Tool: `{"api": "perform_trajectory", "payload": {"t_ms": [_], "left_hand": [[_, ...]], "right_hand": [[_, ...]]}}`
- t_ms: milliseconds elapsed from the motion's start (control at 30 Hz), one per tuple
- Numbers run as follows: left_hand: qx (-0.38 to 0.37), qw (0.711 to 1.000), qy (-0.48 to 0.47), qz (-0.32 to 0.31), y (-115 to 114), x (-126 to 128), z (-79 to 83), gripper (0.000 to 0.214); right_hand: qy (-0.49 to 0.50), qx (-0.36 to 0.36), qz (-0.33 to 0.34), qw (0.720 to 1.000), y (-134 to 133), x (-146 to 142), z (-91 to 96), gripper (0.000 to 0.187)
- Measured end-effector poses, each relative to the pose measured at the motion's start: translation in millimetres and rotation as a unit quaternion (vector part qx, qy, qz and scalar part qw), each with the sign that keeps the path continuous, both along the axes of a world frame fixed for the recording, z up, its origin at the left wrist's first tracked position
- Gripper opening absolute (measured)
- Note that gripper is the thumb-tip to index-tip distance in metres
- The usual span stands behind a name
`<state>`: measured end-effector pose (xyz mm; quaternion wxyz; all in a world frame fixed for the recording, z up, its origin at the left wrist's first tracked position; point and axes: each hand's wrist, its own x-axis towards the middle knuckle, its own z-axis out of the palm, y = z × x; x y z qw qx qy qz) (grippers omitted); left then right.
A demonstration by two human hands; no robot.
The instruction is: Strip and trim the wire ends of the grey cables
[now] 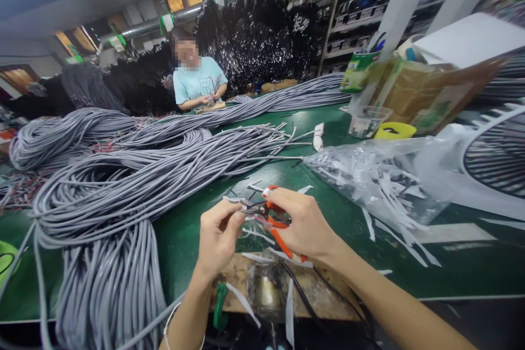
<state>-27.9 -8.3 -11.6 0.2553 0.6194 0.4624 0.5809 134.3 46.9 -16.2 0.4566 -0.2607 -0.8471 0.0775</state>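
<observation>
The right hand [305, 221] wraps round one pair of pliers [261, 210]. The left hand [218, 238] pinches beside their tip, on what I cannot tell. The pliers are probably hard and light, best held by the orange handles [284, 244]. Gray cables [135, 180], too many to count, lie left of the fingers; one clear bag [348, 167], right.

Left forearm [187, 309] extended forward and up from lower edge, right forearm [381, 287] slanted inward from lower right. Left hand [217, 235] raised, thumb [234, 225] and index finger [228, 209] pinched together at tips. Right hand [305, 221] held just beside, back turned upward, fingers [285, 197] curled in grip, pointed toward left hand.
</observation>
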Motion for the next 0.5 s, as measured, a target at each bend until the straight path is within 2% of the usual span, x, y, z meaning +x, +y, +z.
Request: {"api": "perform_trajectory", "payload": {"t_ms": [167,333,500], "left_hand": [[0.019,0.998,0.062,0.026,0.1,-2.7,0.3,0.025],[0.000,0.998,0.039,0.042,0.6,-5.0,3.6,0.013],[-0.012,0.998,0.029,0.054,-0.8,-4.9,2.9,0.012]], "right_hand": [[-0.011,0.041,-0.014,0.999,0.9,1.4,0.1,0.012],[-0.010,0.036,-0.049,0.998,2.0,0.4,-1.3,0.011],[-0.035,0.043,-0.056,0.997,1.7,0.7,-3.5,0.014]]}}
